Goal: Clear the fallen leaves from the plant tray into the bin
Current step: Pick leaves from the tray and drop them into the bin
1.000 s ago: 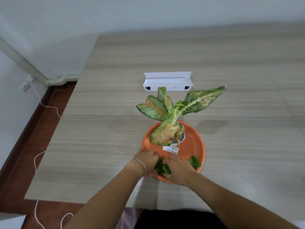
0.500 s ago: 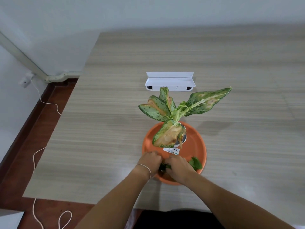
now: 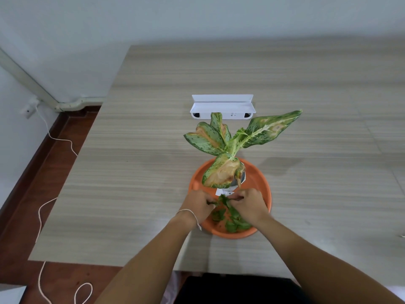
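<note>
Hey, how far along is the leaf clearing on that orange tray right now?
Nothing looks finished: no bin is in view. In hand: the left hand and right hand are pinching a clump of green leaves over the orange tray, just in front of the potted plant. Left: more loose leaves lie at the tray's near edge, and everything must go to the bin.

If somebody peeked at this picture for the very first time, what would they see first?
Probably the plant with big speckled green and orange-brown leaves, standing in the middle of the bright orange tray on the table. Right after that, the left hand and right hand at the tray's near side, both pinching a bunch of small green leaves, with more lying loose under them.
</note>
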The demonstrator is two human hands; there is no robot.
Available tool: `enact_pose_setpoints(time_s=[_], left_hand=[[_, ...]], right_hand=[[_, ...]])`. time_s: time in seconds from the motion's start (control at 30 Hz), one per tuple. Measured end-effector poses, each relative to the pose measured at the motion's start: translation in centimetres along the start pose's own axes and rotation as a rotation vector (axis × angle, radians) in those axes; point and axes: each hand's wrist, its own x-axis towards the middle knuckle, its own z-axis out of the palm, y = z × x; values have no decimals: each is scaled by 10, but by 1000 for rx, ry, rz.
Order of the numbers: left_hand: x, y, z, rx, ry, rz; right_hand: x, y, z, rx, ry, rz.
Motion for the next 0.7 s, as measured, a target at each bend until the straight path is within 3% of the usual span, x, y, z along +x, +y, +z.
enact_pose_setpoints(time_s=[0.13, 0.37, 0.5, 0.7], left_hand=[[-6, 9, -13, -85, 123, -9], [-24, 6, -38, -319, 263, -46], [-51, -14, -41, -390, 321, -103], [-116, -74, -33, -547, 519, -288]], right_hand=[[-8, -16, -9, 188, 121, 37], [-23, -44, -7, 249, 269, 26], [-34, -53, 13, 247, 215, 8], [-51, -87, 72, 61, -56, -263]])
